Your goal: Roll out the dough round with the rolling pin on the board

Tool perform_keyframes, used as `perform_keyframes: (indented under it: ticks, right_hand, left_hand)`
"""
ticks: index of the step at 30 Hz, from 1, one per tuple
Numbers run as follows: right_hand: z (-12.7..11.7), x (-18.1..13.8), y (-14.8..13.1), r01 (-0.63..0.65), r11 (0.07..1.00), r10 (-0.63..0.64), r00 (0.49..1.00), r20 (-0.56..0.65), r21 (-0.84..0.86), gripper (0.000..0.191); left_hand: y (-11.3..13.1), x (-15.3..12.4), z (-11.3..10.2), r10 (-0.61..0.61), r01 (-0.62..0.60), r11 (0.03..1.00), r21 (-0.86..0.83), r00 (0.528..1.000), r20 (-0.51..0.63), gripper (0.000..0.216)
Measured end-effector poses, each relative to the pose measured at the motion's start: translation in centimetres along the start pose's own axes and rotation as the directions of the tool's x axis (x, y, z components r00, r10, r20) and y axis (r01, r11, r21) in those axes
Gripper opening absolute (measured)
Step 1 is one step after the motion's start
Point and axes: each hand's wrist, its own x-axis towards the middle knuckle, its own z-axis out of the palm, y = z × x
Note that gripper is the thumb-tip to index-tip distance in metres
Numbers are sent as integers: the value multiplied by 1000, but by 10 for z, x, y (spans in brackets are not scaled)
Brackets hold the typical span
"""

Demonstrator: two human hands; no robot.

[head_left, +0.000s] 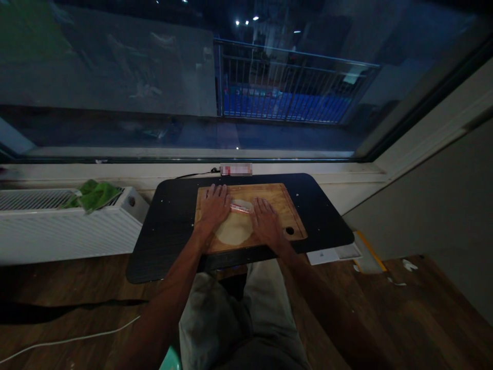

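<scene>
A flat, pale round of dough (233,229) lies on a wooden cutting board (287,205). Across its upper part rests a short, clear-looking cylinder with red print (242,206), its exact kind too small to make out. My left hand (216,205) lies over the cylinder's left end, fingers stretched forward. Over the right end is my right hand (265,218), also flat with fingers extended. Both palms hide the cylinder's ends, and parts of the dough's sides are covered too.
The board sits on a low black table (164,231) against the window sill. A white radiator (69,226) with a green cloth (92,195) stands left. A small pixelated box (236,169) and cable are behind. A white box (323,256) lies on the floor at right.
</scene>
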Motion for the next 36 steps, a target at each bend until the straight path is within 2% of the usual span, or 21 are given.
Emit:
perform_keyframes:
  ticks: [7, 10, 13, 19, 24, 30, 36]
  right_hand:
    - [31, 70, 48, 5, 999, -2, 999, 48, -51, 57]
    - [41, 97, 57, 4, 998, 2, 996, 90, -63, 57]
    - [41, 108, 59, 32, 998, -27, 994, 110, -49, 57]
    - [27, 74, 44, 80, 996, -78, 996, 51, -50, 58]
    - [12, 42, 20, -46, 998, 47, 998, 37, -40, 58]
    - [-4, 5, -19, -157, 987, 157, 988, 6, -22, 63]
    - [-3, -44, -55, -108, 994, 108, 994, -35, 10, 64]
  left_hand:
    - [9, 3, -8, -58, 57, 998, 29, 998, 31, 63]
    - [10, 6, -7, -83, 82, 996, 39, 996, 41, 64]
    - [9, 9, -6, -101, 98, 993, 63, 994, 46, 64]
    - [10, 10, -7, -133, 128, 990, 62, 986, 97, 66]
    - [10, 13, -9, -137, 129, 990, 64, 982, 132, 65]
    - [11, 3, -12, -87, 79, 991, 104, 994, 72, 64]
    - [-3, -23, -12, 10, -4, 996, 94, 998, -67, 61]
